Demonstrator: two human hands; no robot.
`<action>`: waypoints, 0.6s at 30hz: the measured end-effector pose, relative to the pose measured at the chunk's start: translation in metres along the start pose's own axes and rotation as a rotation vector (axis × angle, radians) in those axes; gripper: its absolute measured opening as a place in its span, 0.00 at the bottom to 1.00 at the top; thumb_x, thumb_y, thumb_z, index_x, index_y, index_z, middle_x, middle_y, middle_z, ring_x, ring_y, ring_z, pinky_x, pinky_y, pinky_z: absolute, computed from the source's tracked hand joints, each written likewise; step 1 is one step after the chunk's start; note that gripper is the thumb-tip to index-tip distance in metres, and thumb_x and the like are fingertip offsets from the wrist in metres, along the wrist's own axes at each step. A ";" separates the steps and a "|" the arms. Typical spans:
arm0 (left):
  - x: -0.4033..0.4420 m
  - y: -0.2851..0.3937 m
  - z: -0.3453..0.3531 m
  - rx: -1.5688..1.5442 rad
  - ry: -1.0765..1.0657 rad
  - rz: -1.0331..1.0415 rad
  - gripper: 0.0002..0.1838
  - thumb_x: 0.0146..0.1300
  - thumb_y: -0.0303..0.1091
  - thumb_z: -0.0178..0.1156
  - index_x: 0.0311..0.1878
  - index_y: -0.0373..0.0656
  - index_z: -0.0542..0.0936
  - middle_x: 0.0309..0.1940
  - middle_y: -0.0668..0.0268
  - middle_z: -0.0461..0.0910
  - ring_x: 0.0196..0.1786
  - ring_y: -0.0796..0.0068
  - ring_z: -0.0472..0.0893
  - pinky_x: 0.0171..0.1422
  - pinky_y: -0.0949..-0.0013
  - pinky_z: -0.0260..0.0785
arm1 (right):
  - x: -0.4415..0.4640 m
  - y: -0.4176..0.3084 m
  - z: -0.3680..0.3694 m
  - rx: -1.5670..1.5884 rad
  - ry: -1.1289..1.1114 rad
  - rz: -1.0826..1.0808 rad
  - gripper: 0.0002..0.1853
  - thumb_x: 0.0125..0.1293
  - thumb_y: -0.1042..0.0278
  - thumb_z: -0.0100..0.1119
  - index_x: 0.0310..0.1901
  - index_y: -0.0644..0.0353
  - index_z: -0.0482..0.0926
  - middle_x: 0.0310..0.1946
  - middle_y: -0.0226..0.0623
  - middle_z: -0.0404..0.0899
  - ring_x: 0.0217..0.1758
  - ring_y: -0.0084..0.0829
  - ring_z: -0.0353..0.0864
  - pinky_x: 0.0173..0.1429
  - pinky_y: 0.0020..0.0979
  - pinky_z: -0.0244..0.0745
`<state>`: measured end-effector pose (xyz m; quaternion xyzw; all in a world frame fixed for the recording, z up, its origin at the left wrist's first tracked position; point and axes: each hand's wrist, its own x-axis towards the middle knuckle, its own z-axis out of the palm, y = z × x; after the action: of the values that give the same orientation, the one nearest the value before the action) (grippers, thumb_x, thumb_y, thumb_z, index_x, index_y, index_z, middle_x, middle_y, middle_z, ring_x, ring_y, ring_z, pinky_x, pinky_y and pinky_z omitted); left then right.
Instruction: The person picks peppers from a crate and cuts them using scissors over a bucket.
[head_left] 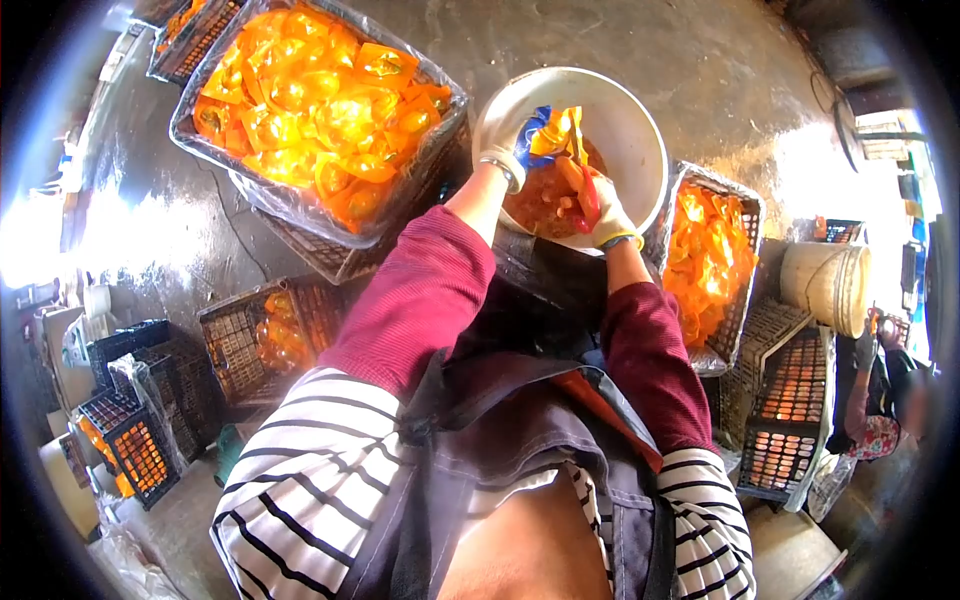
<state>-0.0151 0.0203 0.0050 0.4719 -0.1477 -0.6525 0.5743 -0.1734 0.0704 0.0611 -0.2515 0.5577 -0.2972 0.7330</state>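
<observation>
My left hand (532,142), in a white glove with blue fingers, is closed on the upper part of a shiny orange-yellow plastic packet (566,128). The packet is held over a round white bucket (645,125). Just below, my right hand (600,208) wears a pale glove with red fingers. Its fingers are curled at an orange, rounded piece (570,173) under the packet; whether that is the packet's lower end or a separate thing, I cannot tell. Reddish-brown liquid with small lumps (540,200) lies in the bucket beneath both hands.
A plastic-lined crate (455,112) heaped with orange packets stands left of the bucket, on another crate. Another lined crate (757,210) of packets is at right. A crate (225,350) sits lower left. Stacked crates (790,400), a lidded bucket (820,285) and another person (880,400) are far right.
</observation>
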 end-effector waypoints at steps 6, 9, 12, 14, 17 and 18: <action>-0.004 0.004 0.009 0.346 -0.213 -0.069 0.20 0.68 0.41 0.52 0.58 0.41 0.71 0.49 0.62 0.78 0.49 0.73 0.78 0.55 0.69 0.72 | 0.008 0.010 0.003 -0.021 -0.143 -0.056 0.15 0.67 0.60 0.54 0.51 0.59 0.75 0.33 0.34 0.81 0.28 0.26 0.81 0.27 0.24 0.75; -0.001 0.013 0.008 1.119 -0.192 0.184 0.20 0.66 0.37 0.55 0.58 0.39 0.72 0.48 0.64 0.78 0.47 0.76 0.78 0.51 0.74 0.71 | 0.010 0.009 0.002 -0.059 -0.125 -0.021 0.16 0.66 0.60 0.55 0.52 0.59 0.75 0.34 0.35 0.81 0.29 0.27 0.81 0.28 0.24 0.75; 0.046 -0.028 -0.025 1.460 -0.166 0.385 0.21 0.65 0.41 0.54 0.57 0.39 0.73 0.48 0.62 0.79 0.46 0.72 0.79 0.50 0.74 0.71 | 0.011 0.009 -0.002 -0.053 -0.047 0.020 0.17 0.65 0.62 0.56 0.52 0.59 0.75 0.34 0.36 0.82 0.29 0.28 0.82 0.29 0.25 0.76; 0.064 -0.048 -0.037 1.112 -0.105 0.231 0.24 0.68 0.47 0.49 0.58 0.40 0.72 0.48 0.59 0.80 0.47 0.66 0.79 0.52 0.70 0.70 | 0.015 0.011 -0.006 -0.224 -0.007 -0.055 0.18 0.63 0.62 0.57 0.53 0.60 0.74 0.34 0.36 0.82 0.29 0.30 0.82 0.30 0.27 0.76; 0.017 -0.002 0.002 1.005 0.020 -0.019 0.23 0.67 0.48 0.51 0.56 0.40 0.74 0.46 0.57 0.81 0.47 0.63 0.80 0.52 0.66 0.71 | 0.035 0.022 -0.024 -0.661 0.042 -0.249 0.22 0.60 0.60 0.60 0.54 0.60 0.74 0.34 0.36 0.82 0.32 0.31 0.83 0.32 0.29 0.76; 0.019 -0.006 0.000 0.979 0.049 0.057 0.22 0.65 0.48 0.53 0.54 0.40 0.76 0.45 0.56 0.81 0.47 0.63 0.80 0.52 0.66 0.71 | 0.038 0.021 -0.024 -0.739 0.081 -0.268 0.23 0.59 0.58 0.61 0.54 0.59 0.73 0.34 0.37 0.82 0.33 0.31 0.83 0.33 0.30 0.76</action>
<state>-0.0164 0.0047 -0.0078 0.6976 -0.4363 -0.4791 0.3057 -0.1862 0.0568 0.0150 -0.5572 0.6178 -0.1789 0.5252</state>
